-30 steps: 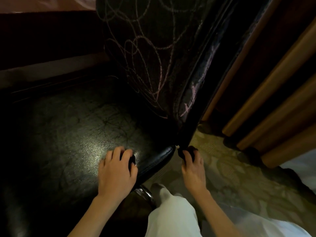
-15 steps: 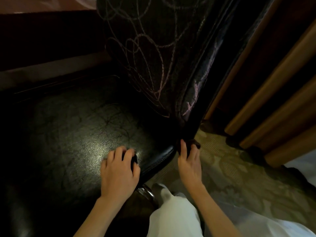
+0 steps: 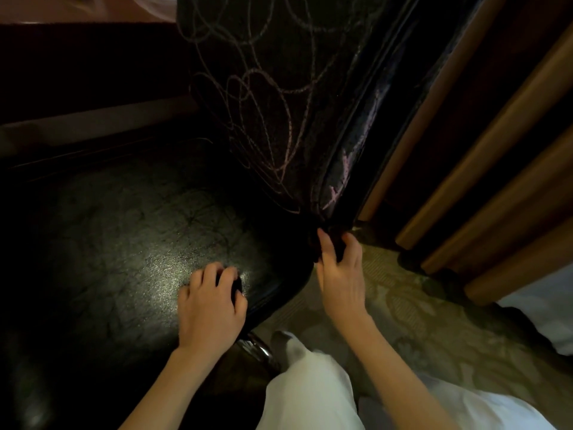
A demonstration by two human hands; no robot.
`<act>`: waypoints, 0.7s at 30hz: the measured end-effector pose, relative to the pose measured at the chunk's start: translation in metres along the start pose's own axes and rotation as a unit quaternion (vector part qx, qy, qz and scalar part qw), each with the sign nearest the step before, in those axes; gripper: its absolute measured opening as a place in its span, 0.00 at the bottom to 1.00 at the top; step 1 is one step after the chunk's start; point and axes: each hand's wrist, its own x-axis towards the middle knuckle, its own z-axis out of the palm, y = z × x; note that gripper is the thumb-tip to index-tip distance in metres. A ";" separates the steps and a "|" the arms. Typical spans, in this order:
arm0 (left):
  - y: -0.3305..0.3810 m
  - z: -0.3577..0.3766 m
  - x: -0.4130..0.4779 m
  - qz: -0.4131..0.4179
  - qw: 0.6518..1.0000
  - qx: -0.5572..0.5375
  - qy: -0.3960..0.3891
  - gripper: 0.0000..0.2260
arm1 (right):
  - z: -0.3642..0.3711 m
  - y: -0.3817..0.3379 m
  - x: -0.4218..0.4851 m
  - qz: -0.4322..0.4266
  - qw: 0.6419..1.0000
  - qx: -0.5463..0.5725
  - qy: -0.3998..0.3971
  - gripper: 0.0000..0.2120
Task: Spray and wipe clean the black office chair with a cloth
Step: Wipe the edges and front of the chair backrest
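Observation:
The black office chair fills the left and middle of the head view. Its leather seat (image 3: 124, 243) shines under a light patch, and its upright backrest (image 3: 279, 72) is covered in pink scribbles. My left hand (image 3: 210, 308) rests on the seat's near right edge, fingers curled over a small dark object (image 3: 237, 285) whose nature I cannot tell. My right hand (image 3: 341, 280) grips a dark cloth (image 3: 338, 246), pressed against the bottom right corner of the backrest where it meets the seat.
Wooden panels (image 3: 496, 150) stand close on the right of the chair. Patterned green carpet (image 3: 418, 321) lies below them. My white trouser leg (image 3: 310, 392) is beside the chrome chair base (image 3: 257, 349). A pale ledge (image 3: 93, 119) runs behind the seat.
My right hand has lifted with the cloth from beside the seat's corner up onto the base of the backrest. My left hand has stayed on the seat edge.

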 end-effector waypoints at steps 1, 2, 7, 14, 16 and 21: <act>0.000 0.000 -0.001 0.000 1.000 -0.003 0.002 0.14 | 0.006 -0.002 0.000 0.012 1.000 -0.022 0.002 0.32; -0.001 0.000 -0.001 0.001 1.000 -0.005 0.003 0.14 | 0.012 -0.003 -0.003 0.024 0.999 -0.040 0.002 0.33; -0.004 0.001 0.001 0.003 1.000 -0.003 0.000 0.15 | 0.034 -0.012 -0.025 0.069 0.996 -0.053 -0.035 0.40; -0.007 0.006 -0.001 0.007 1.000 -0.008 0.021 0.14 | 0.031 -0.006 -0.029 0.050 0.997 0.003 -0.065 0.34; -0.007 0.006 -0.001 0.008 1.000 -0.004 0.025 0.14 | 0.019 -0.006 -0.021 0.050 0.998 0.020 -0.020 0.28; -0.007 0.007 -0.002 0.007 1.000 -0.005 0.028 0.14 | 0.008 -0.001 0.008 0.020 0.999 -0.015 0.047 0.19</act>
